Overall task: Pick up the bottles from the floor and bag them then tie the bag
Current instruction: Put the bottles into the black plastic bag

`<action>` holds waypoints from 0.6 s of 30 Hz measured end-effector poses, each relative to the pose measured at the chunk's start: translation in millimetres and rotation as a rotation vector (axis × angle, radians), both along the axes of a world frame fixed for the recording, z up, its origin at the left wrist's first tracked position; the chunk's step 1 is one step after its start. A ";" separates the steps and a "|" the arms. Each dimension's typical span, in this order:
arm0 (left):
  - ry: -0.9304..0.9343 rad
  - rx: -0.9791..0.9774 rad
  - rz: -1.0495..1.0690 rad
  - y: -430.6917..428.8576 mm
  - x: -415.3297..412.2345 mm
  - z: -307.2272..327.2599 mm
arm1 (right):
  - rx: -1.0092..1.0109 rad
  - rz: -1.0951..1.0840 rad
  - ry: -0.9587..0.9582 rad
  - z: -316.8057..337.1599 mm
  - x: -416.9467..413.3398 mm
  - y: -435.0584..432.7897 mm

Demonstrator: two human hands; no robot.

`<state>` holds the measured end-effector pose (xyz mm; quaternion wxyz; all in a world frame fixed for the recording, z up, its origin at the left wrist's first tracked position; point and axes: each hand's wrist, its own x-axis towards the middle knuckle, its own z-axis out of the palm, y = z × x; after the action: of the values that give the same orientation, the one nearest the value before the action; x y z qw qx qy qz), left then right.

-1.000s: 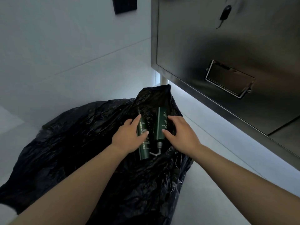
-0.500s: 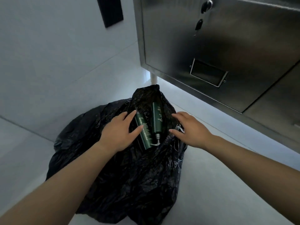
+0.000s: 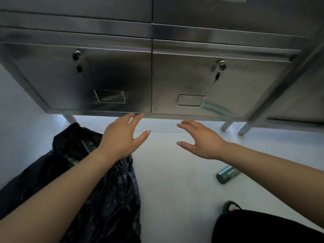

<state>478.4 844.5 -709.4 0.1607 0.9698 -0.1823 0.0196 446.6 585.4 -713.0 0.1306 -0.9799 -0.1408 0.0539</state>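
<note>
Head view shows both hands empty above the floor point(image 3: 168, 172), left hand point(image 3: 121, 139) and right hand point(image 3: 201, 139) with fingers spread. One bottle point(image 3: 227, 174) lies on the floor under the right forearm. Black bag point(image 3: 108, 199) lies at the left, with another bottle point(image 3: 88, 145) inside.

Pale floor point(image 3: 175, 172) under a brushed-steel cabinet point(image 3: 112, 76) on short legs — two keyed doors, dim light.
</note>
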 end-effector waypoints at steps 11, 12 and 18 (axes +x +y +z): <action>0.091 0.058 -0.109 -228.7 -13.3 -140.0 | 0.009 -0.189 0.067 -144.6 -38.4 -233.9; 0.119 0.058 -0.100 -246.3 -18.1 -158.7 | 0.019 -0.200 0.081 -161.8 -42.7 -251.9; 0.282 0.153 -0.048 -312.8 -49.4 -256.2 | 0.046 -0.176 0.145 -252.2 -53.0 -318.7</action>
<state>429.0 531.7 -965.6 0.1106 0.9678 -0.1819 -0.1345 393.6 266.7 -965.2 0.1672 -0.9787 -0.0458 0.1098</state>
